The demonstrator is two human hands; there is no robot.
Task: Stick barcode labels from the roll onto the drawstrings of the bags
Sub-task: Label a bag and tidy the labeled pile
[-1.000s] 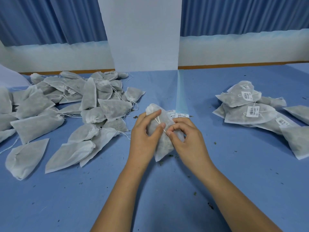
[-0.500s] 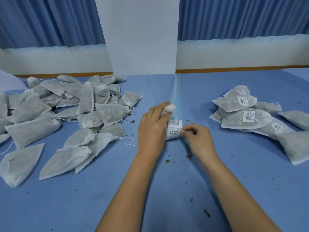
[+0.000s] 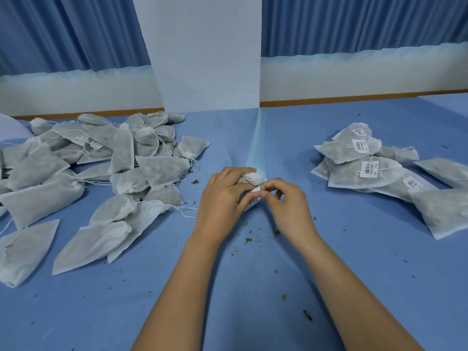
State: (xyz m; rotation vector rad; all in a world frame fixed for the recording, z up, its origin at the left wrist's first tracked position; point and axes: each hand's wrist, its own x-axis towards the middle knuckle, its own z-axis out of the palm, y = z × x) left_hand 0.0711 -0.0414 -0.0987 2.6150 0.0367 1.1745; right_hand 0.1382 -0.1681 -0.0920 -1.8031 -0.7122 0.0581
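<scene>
White non-woven bag (image 3: 251, 177) sits gripped in our left hand (image 3: 222, 196), straight ahead; our right hand (image 3: 288, 206) pinches the barcode label strip (image 3: 253, 200). We judge peeling is underway; next, wrap a label round the hidden drawstring.

Blue-covered table (image 3: 101, 312) carries 2 piles: unlabelled bags (image 3: 152, 168) left, labelled bags (image 3: 349, 173) right; herb crumbs (image 3: 248, 240) scattered between.

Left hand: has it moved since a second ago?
Yes. The left hand has shifted right, toward the pale stripe on the tablecloth; it now reaches the stripe's near end.
</scene>
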